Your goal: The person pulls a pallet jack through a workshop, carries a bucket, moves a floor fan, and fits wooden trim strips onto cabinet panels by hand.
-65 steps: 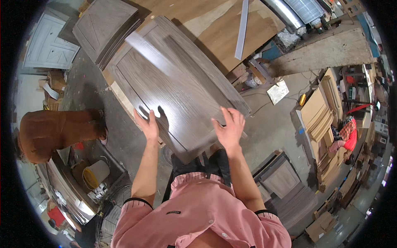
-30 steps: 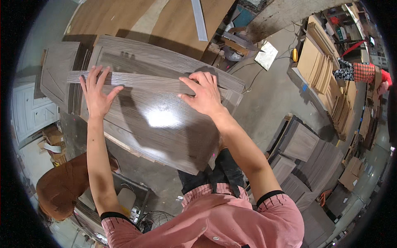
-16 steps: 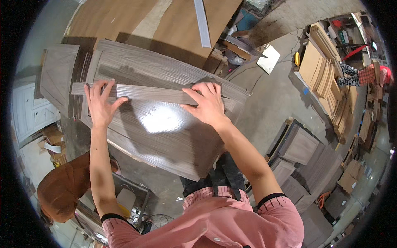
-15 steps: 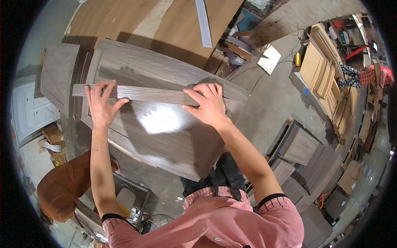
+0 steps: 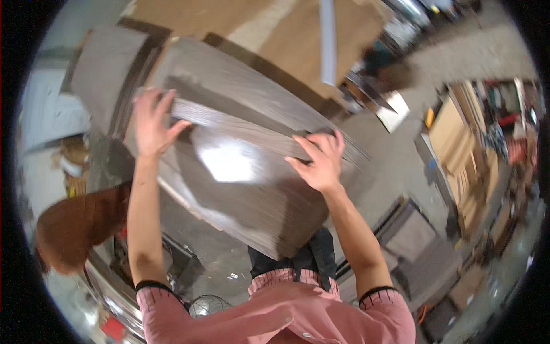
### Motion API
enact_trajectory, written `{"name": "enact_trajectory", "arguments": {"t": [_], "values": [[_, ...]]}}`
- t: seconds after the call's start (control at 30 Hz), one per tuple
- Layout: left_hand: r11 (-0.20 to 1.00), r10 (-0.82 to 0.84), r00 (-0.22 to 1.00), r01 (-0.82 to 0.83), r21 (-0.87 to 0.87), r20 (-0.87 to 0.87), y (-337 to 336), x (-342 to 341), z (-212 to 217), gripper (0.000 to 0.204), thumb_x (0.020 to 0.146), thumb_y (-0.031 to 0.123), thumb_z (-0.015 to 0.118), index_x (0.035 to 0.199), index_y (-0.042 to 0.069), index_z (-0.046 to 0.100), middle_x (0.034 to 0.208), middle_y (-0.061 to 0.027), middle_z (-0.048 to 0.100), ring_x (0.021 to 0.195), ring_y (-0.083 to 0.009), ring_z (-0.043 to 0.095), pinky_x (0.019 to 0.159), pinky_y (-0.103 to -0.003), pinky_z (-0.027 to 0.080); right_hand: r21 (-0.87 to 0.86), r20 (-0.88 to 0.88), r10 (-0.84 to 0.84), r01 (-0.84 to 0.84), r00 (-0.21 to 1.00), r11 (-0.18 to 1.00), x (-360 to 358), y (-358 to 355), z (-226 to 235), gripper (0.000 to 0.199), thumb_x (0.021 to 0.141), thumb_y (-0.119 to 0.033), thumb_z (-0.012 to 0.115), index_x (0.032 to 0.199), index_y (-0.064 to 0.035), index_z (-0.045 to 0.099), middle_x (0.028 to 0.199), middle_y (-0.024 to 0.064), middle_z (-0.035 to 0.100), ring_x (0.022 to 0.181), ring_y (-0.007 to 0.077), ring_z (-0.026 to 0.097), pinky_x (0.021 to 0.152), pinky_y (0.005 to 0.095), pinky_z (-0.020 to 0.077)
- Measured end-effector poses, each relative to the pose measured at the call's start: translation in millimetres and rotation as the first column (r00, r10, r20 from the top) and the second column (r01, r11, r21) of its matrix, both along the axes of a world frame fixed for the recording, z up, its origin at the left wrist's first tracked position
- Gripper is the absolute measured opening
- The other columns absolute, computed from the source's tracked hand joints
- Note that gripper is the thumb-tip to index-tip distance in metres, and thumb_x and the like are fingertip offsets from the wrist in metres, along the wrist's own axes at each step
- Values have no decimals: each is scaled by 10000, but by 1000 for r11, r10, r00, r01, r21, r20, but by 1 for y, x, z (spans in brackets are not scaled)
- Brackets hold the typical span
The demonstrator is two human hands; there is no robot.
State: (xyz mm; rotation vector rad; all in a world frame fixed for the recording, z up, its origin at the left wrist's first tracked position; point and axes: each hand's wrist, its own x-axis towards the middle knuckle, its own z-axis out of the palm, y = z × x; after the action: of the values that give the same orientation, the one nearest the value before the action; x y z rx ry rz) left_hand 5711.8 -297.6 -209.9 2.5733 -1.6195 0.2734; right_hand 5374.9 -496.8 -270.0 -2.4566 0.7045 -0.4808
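A narrow grey wood-grain strip [image 5: 243, 129] lies across a large panel [image 5: 252, 198] of the same grey wood grain. My left hand [image 5: 152, 123] grips the strip's left end, thumb on the near edge and fingers over the far side. Toward the other end, my right hand [image 5: 321, 160] holds it the same way, thumb and fingers on opposite edges. Bright glare covers part of the panel below the strip. Motion blur softens the picture, and whether the strip touches the panel along its whole length I cannot tell.
Beyond the panel is a brown-covered surface [image 5: 229, 23] with a pale strip [image 5: 327, 49] on it. Stacked grey panels [image 5: 109, 74] stand at left, above a brown padded object [image 5: 77, 229]. More panels [image 5: 412, 235] lean at right, near a bin of light wood pieces [image 5: 458, 149].
The whole view has turned, so the panel and strip slope down more to the right. Both hands keep their hold on the strip.
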Motion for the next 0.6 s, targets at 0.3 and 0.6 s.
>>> {"name": "enact_trajectory", "arguments": {"t": [0.3,0.6], "values": [[994,59,968,-79,-73,-245,12,2,-49,759,688,560,727,1314,184,519,1354,-105,464,1349,-297,346,1147,-523,213,-73,-44,-39,35,998,997,-2,13,-1,475,654,-374,817,1071,-182,694,965,4,506,1006,202,507,1109,584,205],[992,60,942,-93,-83,-329,13,9,-53,800,656,516,770,1336,201,491,1374,-97,438,1365,-296,321,1159,-519,191,-135,-58,-46,38,997,990,5,16,-5,502,622,-351,833,1076,-191,688,973,0,504,1002,205,516,1095,606,221]]}}
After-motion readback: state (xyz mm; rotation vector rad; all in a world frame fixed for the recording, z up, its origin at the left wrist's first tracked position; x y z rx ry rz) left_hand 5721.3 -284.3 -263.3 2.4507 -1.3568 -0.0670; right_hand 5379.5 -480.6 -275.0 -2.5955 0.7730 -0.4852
